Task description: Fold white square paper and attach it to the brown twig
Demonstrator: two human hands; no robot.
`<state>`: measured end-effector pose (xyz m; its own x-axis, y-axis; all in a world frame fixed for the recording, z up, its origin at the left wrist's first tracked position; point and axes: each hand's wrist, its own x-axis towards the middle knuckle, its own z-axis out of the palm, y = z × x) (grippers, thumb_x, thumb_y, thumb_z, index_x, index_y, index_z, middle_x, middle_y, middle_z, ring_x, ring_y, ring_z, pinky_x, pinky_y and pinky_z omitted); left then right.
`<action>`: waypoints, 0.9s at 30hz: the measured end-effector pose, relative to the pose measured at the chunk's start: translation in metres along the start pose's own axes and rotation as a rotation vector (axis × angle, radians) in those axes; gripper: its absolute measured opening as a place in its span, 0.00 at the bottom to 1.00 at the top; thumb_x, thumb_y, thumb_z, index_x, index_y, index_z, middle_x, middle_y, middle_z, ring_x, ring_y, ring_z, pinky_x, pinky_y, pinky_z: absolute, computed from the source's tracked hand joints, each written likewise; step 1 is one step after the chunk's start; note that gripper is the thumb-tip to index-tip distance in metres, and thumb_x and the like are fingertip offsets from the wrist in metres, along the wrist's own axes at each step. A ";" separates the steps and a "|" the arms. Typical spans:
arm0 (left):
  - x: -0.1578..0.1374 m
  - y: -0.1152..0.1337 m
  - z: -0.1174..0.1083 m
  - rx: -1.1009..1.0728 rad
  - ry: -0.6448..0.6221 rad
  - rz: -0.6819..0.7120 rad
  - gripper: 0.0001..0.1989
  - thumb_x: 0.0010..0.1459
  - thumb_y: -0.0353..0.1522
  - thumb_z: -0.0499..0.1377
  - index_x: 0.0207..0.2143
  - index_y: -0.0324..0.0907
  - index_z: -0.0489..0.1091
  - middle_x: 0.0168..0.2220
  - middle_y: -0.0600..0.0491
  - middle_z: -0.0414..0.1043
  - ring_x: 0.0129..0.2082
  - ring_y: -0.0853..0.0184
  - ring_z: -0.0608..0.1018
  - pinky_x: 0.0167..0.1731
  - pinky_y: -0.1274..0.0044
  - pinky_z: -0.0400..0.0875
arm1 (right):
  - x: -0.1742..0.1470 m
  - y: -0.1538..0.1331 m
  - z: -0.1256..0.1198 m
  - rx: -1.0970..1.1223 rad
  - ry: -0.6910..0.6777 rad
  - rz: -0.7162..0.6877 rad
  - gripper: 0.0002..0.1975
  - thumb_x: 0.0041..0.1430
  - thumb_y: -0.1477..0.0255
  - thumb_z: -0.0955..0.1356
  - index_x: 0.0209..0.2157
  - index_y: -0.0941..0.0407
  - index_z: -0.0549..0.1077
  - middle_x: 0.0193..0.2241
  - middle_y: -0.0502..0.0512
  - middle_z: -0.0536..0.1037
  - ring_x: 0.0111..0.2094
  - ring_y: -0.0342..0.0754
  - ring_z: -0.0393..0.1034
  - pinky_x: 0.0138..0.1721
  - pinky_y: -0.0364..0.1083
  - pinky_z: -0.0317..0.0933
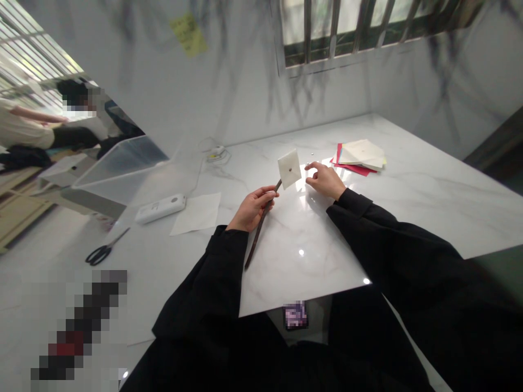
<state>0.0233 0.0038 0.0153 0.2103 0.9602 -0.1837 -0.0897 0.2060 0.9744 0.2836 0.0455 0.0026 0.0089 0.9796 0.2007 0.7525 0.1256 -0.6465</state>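
Cream paper square (288, 178) rode the tip of a brown stick (257, 238)!

And there it was, right out in front: the left hand (251, 211) had the slim stick pinched between thumb and fingers, gripping the upper part, while the lower end slanted down and back toward the wearer. Up top, the square stood tilted over the counter (433, 201), a small dark spot near its middle. Just how paper and stick met, you couldn't tell!

In from the other side came the right hand (326, 181), just beside the square and apart from it, fingers curved, thumb and forefinger bent toward each other with a gap between. Anything tiny at those tips was too small to make out. Beyond that hand sat a stack of red and cream paper (362, 153), edges fanned unevenly.

Over on the left, a white oblong device (161, 209) lay just beside a white sheet (200, 214), with black-handled scissors (99, 255) nearer the wearer and a clear plastic box (118, 166) behind. Farther off, another person (26, 128) sat by a barred window!
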 end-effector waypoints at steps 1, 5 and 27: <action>0.000 0.000 0.000 0.000 0.000 0.000 0.27 0.43 0.40 0.78 0.46 0.41 0.80 0.42 0.49 0.80 0.31 0.73 0.73 0.34 0.78 0.68 | 0.000 0.000 0.000 0.016 0.013 -0.002 0.29 0.57 0.76 0.69 0.61 0.59 0.76 0.30 0.54 0.82 0.34 0.51 0.73 0.40 0.46 0.61; 0.000 0.000 0.001 -0.005 0.005 0.004 0.28 0.43 0.40 0.78 0.46 0.41 0.80 0.42 0.49 0.80 0.30 0.73 0.73 0.33 0.78 0.67 | 0.000 -0.001 0.000 0.057 -0.107 -0.023 0.20 0.60 0.73 0.68 0.51 0.59 0.84 0.26 0.53 0.80 0.31 0.49 0.72 0.37 0.45 0.59; -0.001 0.001 0.000 -0.022 0.012 -0.002 0.27 0.44 0.39 0.78 0.46 0.41 0.79 0.43 0.49 0.79 0.31 0.73 0.73 0.32 0.79 0.67 | 0.000 -0.002 -0.001 0.084 -0.255 -0.019 0.14 0.60 0.73 0.67 0.37 0.57 0.87 0.25 0.52 0.79 0.30 0.47 0.72 0.35 0.44 0.58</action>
<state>0.0234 0.0035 0.0164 0.1985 0.9620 -0.1874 -0.1112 0.2120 0.9709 0.2827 0.0453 0.0047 -0.1789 0.9835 0.0278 0.6936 0.1461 -0.7054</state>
